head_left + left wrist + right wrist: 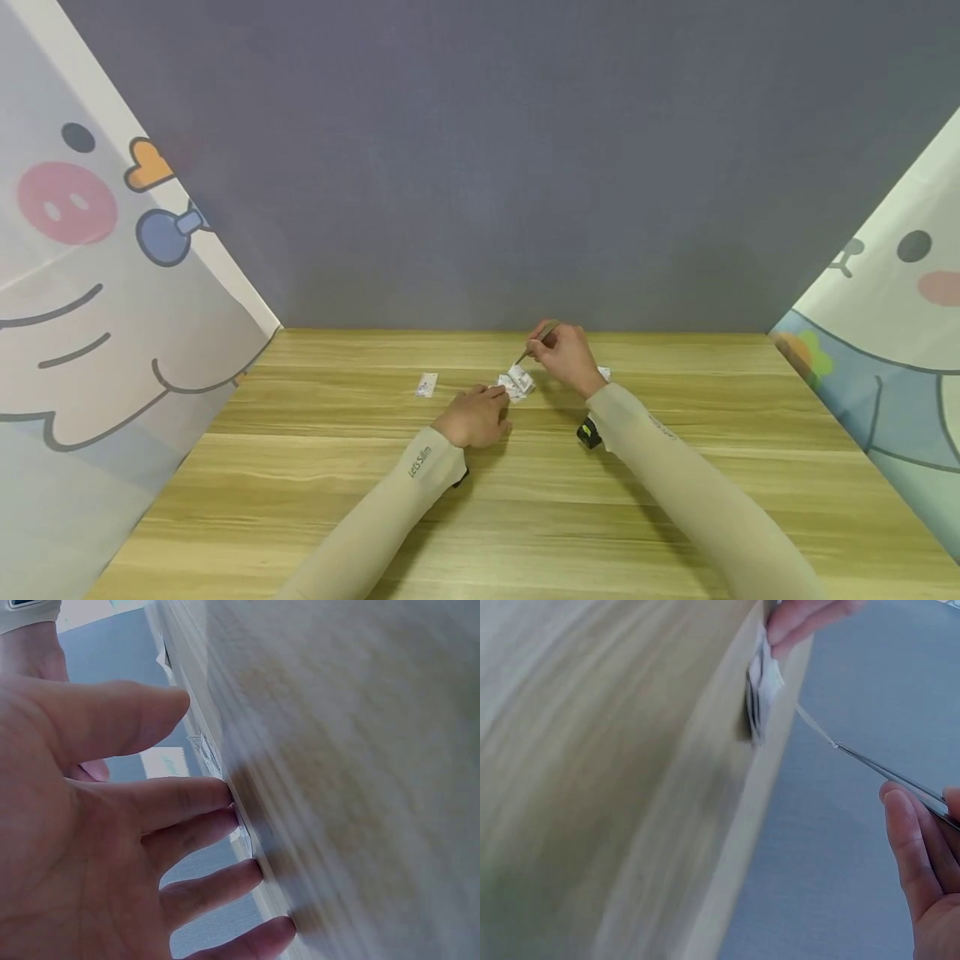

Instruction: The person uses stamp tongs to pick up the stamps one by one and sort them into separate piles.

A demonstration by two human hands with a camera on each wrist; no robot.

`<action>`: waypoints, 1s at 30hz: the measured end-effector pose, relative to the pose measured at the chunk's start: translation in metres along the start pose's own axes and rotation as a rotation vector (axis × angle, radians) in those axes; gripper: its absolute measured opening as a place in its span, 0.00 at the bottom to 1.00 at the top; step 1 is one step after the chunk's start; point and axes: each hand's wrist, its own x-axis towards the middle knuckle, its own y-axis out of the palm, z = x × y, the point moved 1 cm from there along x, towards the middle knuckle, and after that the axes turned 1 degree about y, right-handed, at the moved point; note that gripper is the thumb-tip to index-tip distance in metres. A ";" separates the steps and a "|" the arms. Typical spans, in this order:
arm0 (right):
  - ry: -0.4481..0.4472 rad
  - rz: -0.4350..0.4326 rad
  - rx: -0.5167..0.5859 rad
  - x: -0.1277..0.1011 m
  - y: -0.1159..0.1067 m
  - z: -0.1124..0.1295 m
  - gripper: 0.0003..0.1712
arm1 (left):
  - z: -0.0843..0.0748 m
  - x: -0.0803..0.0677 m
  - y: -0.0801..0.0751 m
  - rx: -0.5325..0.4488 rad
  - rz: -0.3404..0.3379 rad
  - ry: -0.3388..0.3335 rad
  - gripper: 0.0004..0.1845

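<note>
My left hand (474,417) is pressing straight fingers on a small crinkled white packet (516,384) lying mid-table (300,467). My right hand (564,357) is pinching slim metal tweezers (889,774), which are gripping a thin clear strip (814,724) coming off the packet.

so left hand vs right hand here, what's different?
The left hand rests on the table, fingertips pressing the small white packets; the right hand is raised above them. The left hand holds no tool; the right hand pinches metal tweezers gripping a thin strip. Both wear beige sleeves.
</note>
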 end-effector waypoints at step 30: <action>-0.052 -0.156 -0.099 -0.030 -0.093 -0.030 0.04 | 0.001 -0.003 -0.002 0.003 0.011 0.025 0.30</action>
